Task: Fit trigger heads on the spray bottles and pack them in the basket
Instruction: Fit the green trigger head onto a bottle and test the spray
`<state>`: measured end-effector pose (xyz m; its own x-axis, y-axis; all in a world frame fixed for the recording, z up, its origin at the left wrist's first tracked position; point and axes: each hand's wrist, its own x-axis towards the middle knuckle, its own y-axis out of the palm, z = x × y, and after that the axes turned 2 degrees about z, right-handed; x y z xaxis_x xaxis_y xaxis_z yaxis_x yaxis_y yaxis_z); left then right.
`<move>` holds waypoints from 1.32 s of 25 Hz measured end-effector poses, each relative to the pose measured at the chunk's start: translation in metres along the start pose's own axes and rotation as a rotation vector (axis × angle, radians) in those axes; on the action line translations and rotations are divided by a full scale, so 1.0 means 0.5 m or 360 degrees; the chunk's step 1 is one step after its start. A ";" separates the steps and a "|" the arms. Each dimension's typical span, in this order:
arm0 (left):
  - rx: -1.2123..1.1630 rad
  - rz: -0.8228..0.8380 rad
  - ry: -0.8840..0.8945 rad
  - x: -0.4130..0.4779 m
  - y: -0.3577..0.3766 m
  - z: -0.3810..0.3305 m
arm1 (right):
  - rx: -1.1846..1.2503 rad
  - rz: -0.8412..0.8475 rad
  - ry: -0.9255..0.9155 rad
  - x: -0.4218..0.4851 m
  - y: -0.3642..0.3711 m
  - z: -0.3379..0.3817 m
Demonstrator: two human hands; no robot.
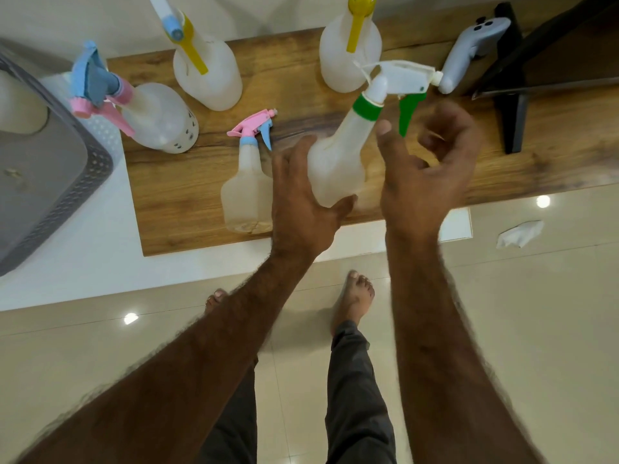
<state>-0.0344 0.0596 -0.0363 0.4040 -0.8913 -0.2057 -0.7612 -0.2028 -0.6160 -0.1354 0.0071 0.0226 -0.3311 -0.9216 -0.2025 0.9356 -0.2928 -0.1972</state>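
Left hand (303, 199) wrapped round base of a translucent bottle (338, 159), held tilted above front edge of the wooden surface (301, 85), neck leaning up and to the right. White trigger head (400, 77) w/ green collar and green lever seated on that neck; whether fully screwed down can't be told, view is blurred there. Right hand (425, 169) just beside the bottle, fingers loosely curled and spread, holding nothing, thumb tip near the green collar but apart from it.

Small bottle w/ pink-and-blue head (249, 175) standing just left of the left hand, near front edge. Round bottle w/ blue-and-pink head (157, 118) at left edge of surface. Two big bottles w/ yellow heads along the back edge: one back-left (207, 72), one back-centre (350, 51). Grey basket (50, 182) off the left edge, on the white ledge, partly out of frame. Pale grey handheld controller (469, 51) lying at back-right corner, next to a dark stand. Crumpled white tissue (519, 234) on the tiled floor to the right; bare feet and dark trousers below.
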 end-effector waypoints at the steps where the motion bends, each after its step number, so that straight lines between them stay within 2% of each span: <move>1: -0.0036 0.0052 0.0019 -0.003 0.002 0.001 | 0.0136 0.0280 0.0080 0.020 -0.006 -0.004; 2: -0.0075 0.0102 0.0034 -0.006 0.003 0.001 | 0.0224 0.0516 0.0161 0.035 -0.009 -0.006; 4: -0.0104 0.0142 0.0034 -0.011 0.001 0.001 | 0.0280 0.0663 0.0269 0.050 -0.007 -0.010; 7: -0.0073 0.0090 0.0046 -0.016 0.000 0.000 | 0.0356 0.0565 0.0309 0.047 0.011 -0.014; 11: -0.0019 0.0089 0.0050 -0.033 0.008 -0.010 | 0.0287 0.0225 0.0206 0.027 0.041 -0.018; 15: -0.0051 0.0073 0.0038 -0.025 -0.003 -0.009 | 0.0410 0.0439 0.0300 0.024 0.025 -0.016; 17: -0.0041 0.0054 0.0052 -0.027 -0.010 -0.015 | 0.0297 0.0454 0.0182 0.026 0.017 -0.009; 21: -0.0171 -0.0136 0.0091 -0.058 -0.028 -0.045 | -0.0034 0.0236 -0.0283 -0.009 0.048 0.032; 25: -0.0296 -0.0288 0.0094 -0.077 -0.093 -0.044 | -0.0159 0.0150 -0.0473 -0.079 0.092 0.082; 27: -0.0368 -0.0350 0.0108 -0.079 -0.145 -0.017 | -0.0188 0.0252 -0.0501 -0.125 0.128 0.097; 29: -0.0381 -0.0457 0.0148 -0.078 -0.213 0.032 | -0.0174 0.0489 -0.0537 -0.188 0.179 0.104; 33: -0.0165 -0.0665 -0.0149 -0.068 -0.353 0.160 | -0.0350 0.0954 -0.0865 -0.321 0.289 0.091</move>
<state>0.1271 0.1581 0.0185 0.7286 -0.6844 -0.0261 -0.5677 -0.5821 -0.5822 0.0586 0.1008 0.0703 0.3727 -0.9163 0.1467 0.8705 0.2904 -0.3974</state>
